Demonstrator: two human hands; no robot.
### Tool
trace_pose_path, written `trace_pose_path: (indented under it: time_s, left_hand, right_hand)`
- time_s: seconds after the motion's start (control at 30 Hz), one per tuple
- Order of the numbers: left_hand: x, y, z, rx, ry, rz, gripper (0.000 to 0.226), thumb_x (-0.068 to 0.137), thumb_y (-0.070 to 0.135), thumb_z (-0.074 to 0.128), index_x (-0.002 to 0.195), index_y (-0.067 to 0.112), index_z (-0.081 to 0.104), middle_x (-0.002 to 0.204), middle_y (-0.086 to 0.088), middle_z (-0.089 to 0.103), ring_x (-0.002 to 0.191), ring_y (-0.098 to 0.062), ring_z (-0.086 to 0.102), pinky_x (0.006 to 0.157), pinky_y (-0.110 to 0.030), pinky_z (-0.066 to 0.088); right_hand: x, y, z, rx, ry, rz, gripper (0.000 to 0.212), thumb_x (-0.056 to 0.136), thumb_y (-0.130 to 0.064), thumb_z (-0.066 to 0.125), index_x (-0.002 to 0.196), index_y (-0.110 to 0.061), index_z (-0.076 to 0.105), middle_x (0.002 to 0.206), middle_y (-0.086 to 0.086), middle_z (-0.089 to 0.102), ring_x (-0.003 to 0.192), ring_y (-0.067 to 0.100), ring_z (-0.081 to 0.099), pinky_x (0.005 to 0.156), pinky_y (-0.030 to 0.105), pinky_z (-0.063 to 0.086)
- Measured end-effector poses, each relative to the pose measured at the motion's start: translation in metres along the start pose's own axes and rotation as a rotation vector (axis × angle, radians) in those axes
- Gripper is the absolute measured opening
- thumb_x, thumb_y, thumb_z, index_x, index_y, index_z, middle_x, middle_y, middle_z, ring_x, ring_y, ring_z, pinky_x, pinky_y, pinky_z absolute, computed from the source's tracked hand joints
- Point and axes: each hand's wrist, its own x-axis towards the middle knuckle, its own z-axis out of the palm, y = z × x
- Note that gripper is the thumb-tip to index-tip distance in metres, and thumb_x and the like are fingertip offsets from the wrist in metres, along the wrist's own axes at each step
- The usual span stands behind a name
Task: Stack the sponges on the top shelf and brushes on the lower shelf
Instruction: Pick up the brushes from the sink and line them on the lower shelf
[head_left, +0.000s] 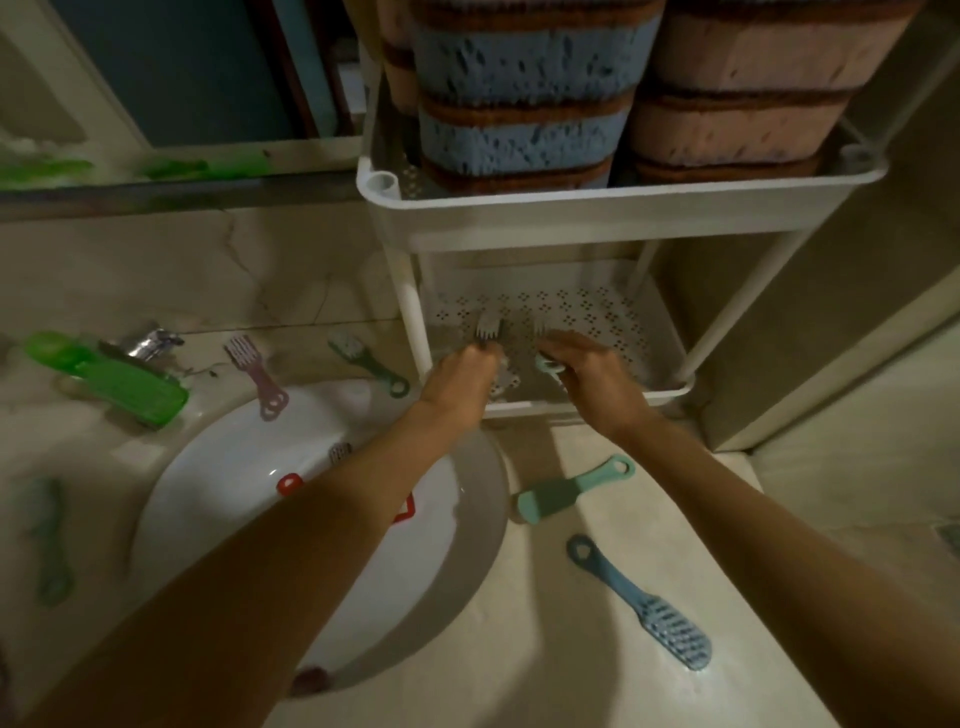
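Your left hand (460, 384) and your right hand (592, 374) are both inside the lower shelf (670, 358), side by side and a little apart. The left hand has its fingers curled around a grey brush (488, 332). The bristle head sticks out past the knuckles and points to the back of the shelf, low over the perforated floor. The right hand grips a mint brush (548, 365) by the handle. Its head is in shadow, so I cannot tell whether it touches the floor. Between your hands a pale thing (505, 385) with a toothed edge lies on the shelf floor, too dim to name. Directly above, the top shelf (597, 208) carries the sponges: a blue stack (519, 104) on the left and a pink stack (737, 88) on the right, close together. On the counter (519, 665) near your right forearm a teal brush (574, 488) lies with its back upward. Nearer to you a blue brush (644, 603) lies with its bristles upward. To the left of the rack a green brush (369, 364) and a pink brush (257, 374) lie behind the sink (234, 467), the pink one with its handle over the rim. A small brush (340, 452) shows in the basin beside your left forearm. Further left are a tap (150, 343) and a green box (119, 379), and at the far left lies a blurred brush (47, 540).
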Motion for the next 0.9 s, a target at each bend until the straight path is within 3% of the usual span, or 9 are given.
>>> trace_pose_path:
  time_s: [0.23,0.3,0.4,0.5,0.6,0.77,0.9]
  left_hand:
    - [0.028,-0.009,0.013,-0.138,-0.254,-0.041,0.029,0.088,0.004,0.056,0.116,0.0,0.057,0.124,-0.02,0.054,0.114,-0.033,0.054,0.095,-0.039,0.047]
    - [0.031,-0.01,0.017,-0.15,-0.234,-0.034,0.033,0.087,0.004,0.056,0.12,-0.001,0.054,0.128,-0.02,0.049,0.117,-0.034,0.05,0.097,-0.039,0.045]
    - [0.034,-0.009,0.024,-0.142,-0.14,0.048,0.054,0.089,0.001,0.05,0.141,0.003,0.034,0.148,-0.016,0.029,0.135,-0.033,0.031,0.109,-0.041,0.036]
    - [0.038,-0.011,0.029,-0.115,-0.194,0.107,0.062,0.092,0.001,0.044,0.148,0.01,0.02,0.159,-0.006,0.001,0.146,-0.028,0.007,0.118,-0.042,0.022]
    - [0.041,-0.011,0.032,-0.069,-0.214,0.042,0.06,0.093,0.005,0.044,0.147,0.003,0.018,0.159,-0.01,-0.009,0.143,-0.032,0.016,0.115,-0.04,0.027]
    - [0.047,-0.006,0.03,-0.082,-0.225,-0.134,0.068,0.095,0.012,0.041,0.147,-0.004,0.001,0.156,-0.017,-0.019,0.143,-0.038,0.004,0.116,-0.042,0.014]
    - [0.056,-0.01,0.03,-0.21,-0.209,-0.268,0.067,0.097,0.016,0.037,0.148,-0.002,-0.002,0.156,-0.012,-0.022,0.144,-0.039,-0.009,0.117,-0.045,0.002]
  right_hand:
    - [0.018,0.016,0.018,-0.126,-0.191,0.084,0.037,0.089,-0.005,0.054,0.126,-0.011,0.057,0.126,0.016,0.059,0.111,0.031,0.059,0.095,0.036,0.047]
    - [0.02,0.018,0.02,-0.148,-0.274,0.17,0.037,0.092,-0.008,0.049,0.128,-0.013,0.053,0.124,0.013,0.06,0.108,0.027,0.061,0.094,0.033,0.049]
    - [0.027,0.024,0.026,-0.125,-0.25,0.245,0.036,0.09,-0.005,0.05,0.125,-0.011,0.054,0.123,0.014,0.06,0.107,0.026,0.06,0.093,0.033,0.05]
    - [0.035,0.029,0.032,-0.101,-0.161,0.278,0.033,0.087,-0.003,0.055,0.12,-0.005,0.059,0.126,0.016,0.056,0.112,0.027,0.056,0.093,0.026,0.044]
    - [0.041,0.034,0.038,-0.111,-0.15,0.257,0.033,0.084,0.0,0.055,0.117,-0.001,0.061,0.125,0.02,0.057,0.114,0.034,0.054,0.096,0.034,0.042]
    - [0.052,0.038,0.053,-0.107,-0.042,0.199,0.028,0.073,-0.005,0.058,0.098,-0.004,0.071,0.107,0.021,0.067,0.094,0.041,0.063,0.085,0.052,0.05]
    - [0.064,0.039,0.065,-0.084,-0.081,0.14,0.027,0.068,-0.015,0.052,0.079,-0.003,0.074,0.086,0.021,0.071,0.068,0.04,0.067,0.061,0.049,0.056]
